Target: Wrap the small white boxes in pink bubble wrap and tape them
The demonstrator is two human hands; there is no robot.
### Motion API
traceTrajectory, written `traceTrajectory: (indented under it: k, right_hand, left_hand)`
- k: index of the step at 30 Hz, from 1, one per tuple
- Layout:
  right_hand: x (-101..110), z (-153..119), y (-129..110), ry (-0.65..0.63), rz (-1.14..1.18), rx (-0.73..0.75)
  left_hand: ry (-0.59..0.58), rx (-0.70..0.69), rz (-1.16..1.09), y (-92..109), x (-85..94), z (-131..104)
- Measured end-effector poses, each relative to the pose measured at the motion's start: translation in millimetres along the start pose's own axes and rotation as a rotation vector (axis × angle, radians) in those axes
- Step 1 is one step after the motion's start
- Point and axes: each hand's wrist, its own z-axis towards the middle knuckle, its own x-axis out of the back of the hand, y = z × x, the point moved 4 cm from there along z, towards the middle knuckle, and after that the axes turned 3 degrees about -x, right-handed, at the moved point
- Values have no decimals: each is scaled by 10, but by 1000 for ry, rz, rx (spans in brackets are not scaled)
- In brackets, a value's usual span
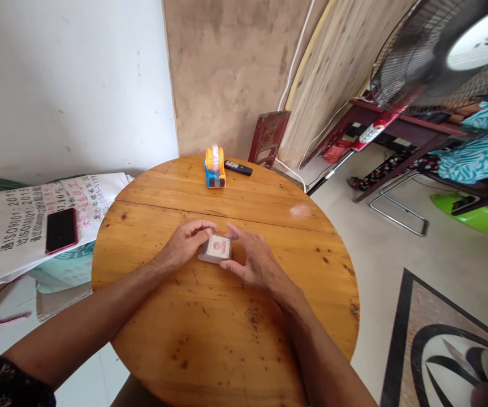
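Note:
A small pale box (217, 247) with red print, with clear film at its left side, lies on the round wooden table (210, 328). At its left edge my left hand (186, 243) has its fingers pressed together at the film. My right hand (254, 257) is on the box's right side, thumb and fingers spread apart, the thumb close to the box's lower right corner. An orange and blue tape dispenser (215, 167) stands near the far edge of the table. Beside it lies a black object (238, 168), like a remote.
A black phone (61, 229) with a red edge lies on white printed sacks (18, 226) left of the table. A wooden chair (269, 135) stands behind it. At the right are a fan (430, 51), a desk and a seated person's patterned clothing.

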Motion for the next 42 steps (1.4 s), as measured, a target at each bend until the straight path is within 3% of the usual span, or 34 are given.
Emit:
traceTrajectory:
  k: [5,10,16,28,36,42]
  right_hand:
    - [121,8,-31,42,29,-20]
    - [79,32,-89,98,37,39]
    - [12,36,-168,111,-40,56]
    - [-34,83,-233,138,-122,117]
    - [-54,91,-361,126,-258,116]
    - [-20,110,-319,156,-113,67]
  left_hand:
    - [90,43,-74,-19,74,40]
    - [110,69,-95,-37,97,39]
    - [62,107,-135,-42,71,7]
    - [-38,-7,-48,-88,28,20]
    - [-36,-17,-21,-111,26,29]
    - [-32,-28,-8,-91,34,20]
